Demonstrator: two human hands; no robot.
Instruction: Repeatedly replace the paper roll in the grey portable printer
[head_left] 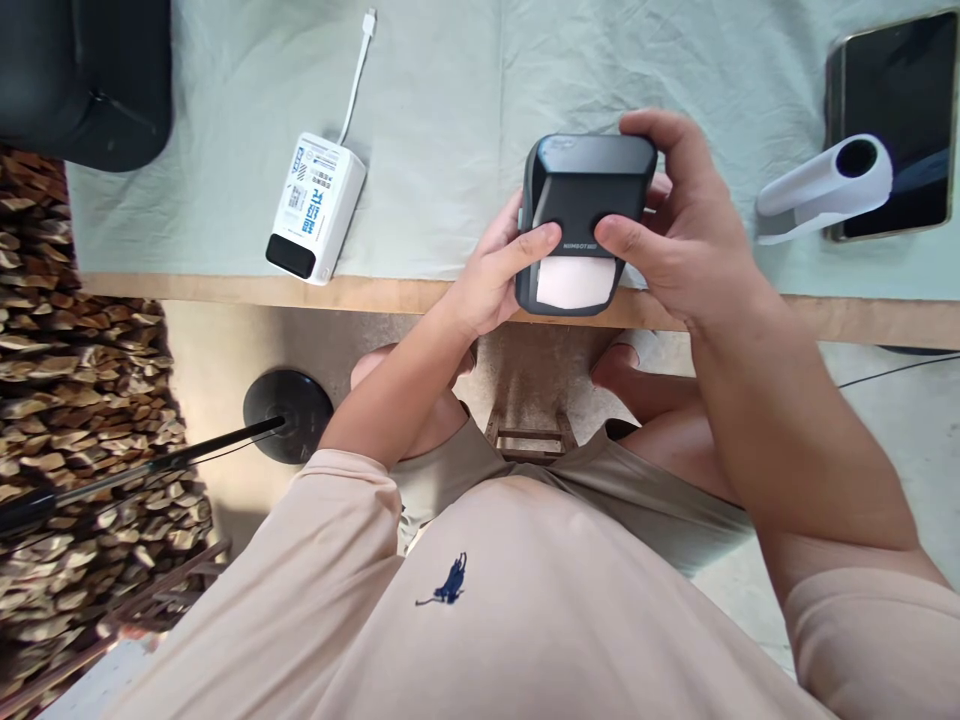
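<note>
Above the table's front edge, both hands hold a black label printer [589,195] with rounded corners. A white paper label [576,282] sticks out of the slot on its near side. My left hand [506,262] grips the printer's left side, its thumb on the top face. My right hand [686,225] is closed round the right side, thumb on the top face and index finger bent at the far corner. Most of the left fingers are hidden beneath the printer.
A white power bank [319,205] with a short cable [358,80] lies to the left. On the right, a white curved holder [825,190] overlaps a dark tablet-like device [892,100]. A black bag-like object [82,80] sits far left. Below stand a round black base [286,415] and stacked firewood [82,370].
</note>
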